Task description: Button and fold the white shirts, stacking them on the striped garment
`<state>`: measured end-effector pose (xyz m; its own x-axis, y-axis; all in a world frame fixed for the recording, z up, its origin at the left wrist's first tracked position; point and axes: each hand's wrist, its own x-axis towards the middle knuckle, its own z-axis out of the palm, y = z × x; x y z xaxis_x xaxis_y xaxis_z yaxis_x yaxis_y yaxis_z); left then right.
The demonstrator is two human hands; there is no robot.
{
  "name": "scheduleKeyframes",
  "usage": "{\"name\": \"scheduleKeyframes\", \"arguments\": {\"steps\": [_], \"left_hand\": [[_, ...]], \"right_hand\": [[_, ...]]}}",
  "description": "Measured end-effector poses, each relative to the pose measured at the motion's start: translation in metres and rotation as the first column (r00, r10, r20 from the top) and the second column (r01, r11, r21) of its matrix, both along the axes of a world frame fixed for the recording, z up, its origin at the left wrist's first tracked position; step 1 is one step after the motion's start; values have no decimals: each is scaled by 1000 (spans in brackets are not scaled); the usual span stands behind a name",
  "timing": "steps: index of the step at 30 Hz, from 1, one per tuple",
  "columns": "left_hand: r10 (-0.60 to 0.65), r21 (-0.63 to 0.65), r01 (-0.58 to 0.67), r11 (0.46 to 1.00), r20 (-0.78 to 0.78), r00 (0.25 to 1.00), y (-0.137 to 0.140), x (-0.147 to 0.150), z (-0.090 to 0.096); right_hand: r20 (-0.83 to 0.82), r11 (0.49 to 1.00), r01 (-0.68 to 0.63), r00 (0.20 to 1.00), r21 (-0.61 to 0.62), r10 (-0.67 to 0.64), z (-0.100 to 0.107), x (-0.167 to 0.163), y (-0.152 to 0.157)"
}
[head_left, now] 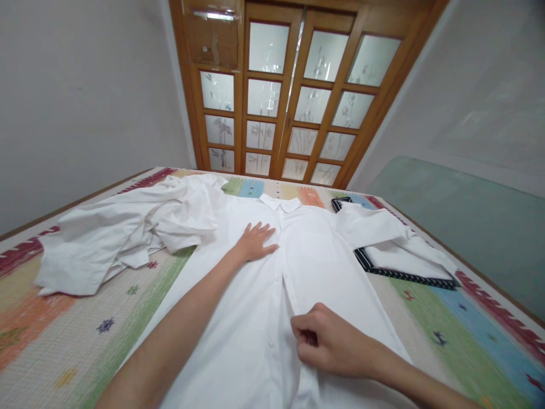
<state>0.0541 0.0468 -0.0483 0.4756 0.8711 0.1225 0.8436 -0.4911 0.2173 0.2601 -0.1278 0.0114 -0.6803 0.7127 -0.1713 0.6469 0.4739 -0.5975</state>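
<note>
A white button-up shirt lies spread out, front up, with its collar at the far end. My left hand rests flat on the chest left of the button line, fingers spread. Lower down, my right hand is closed on the edge of the front placket and lifts it a little. Below the chest the front gapes open, and small buttons show along the left edge. Which fingers press the cloth is partly hidden.
Underneath is a patterned, striped cloth covering the table. A crumpled white garment lies at left. Beyond the right sleeve lies a folded white piece with black patterned trim. A pale green panel stands at right; wooden glazed doors stand behind.
</note>
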Motion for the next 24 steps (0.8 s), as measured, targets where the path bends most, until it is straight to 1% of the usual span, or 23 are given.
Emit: {"name": "scheduleKeyframes", "arguments": {"steps": [4, 8, 10, 12, 14, 16, 17, 18, 21, 24], "left_hand": [[-64, 15, 64, 998, 11, 998, 1, -1, 0], [-82, 42, 81, 996, 26, 996, 0, 0, 1], [-76, 34, 74, 997, 37, 996, -1, 3, 1], [-60, 23, 59, 998, 57, 997, -3, 7, 2], [-42, 18, 41, 999, 77, 996, -6, 12, 1], [-40, 28, 38, 999, 84, 996, -8, 15, 1], [-47, 35, 44, 998, 82, 995, -8, 15, 0], [-58, 39, 55, 998, 80, 995, -8, 15, 0], [-96, 41, 93, 995, 86, 992, -7, 13, -2], [-98, 37, 94, 995, 125, 987, -4, 11, -4]], "right_hand": [[-20, 991, 21, 1000, -129, -24, 8, 15, 0], [7, 986, 11, 1000, -165, -10, 13, 17, 3], [-14, 989, 24, 1000, -148, -26, 16, 14, 11], [-57, 994, 86, 994, -72, -90, 17, 8, 25], [-103, 980, 190, 978, 56, -183, 16, 1, 47], [-129, 938, 284, 956, 200, -262, 11, -7, 73], [-129, 908, 329, 944, 259, -305, 7, -12, 87], [-110, 882, 360, 933, 303, -343, 2, -16, 101], [19, 835, 366, 912, 411, -410, -12, -30, 136], [106, 795, 389, 867, 465, -486, -22, -38, 160]]}}
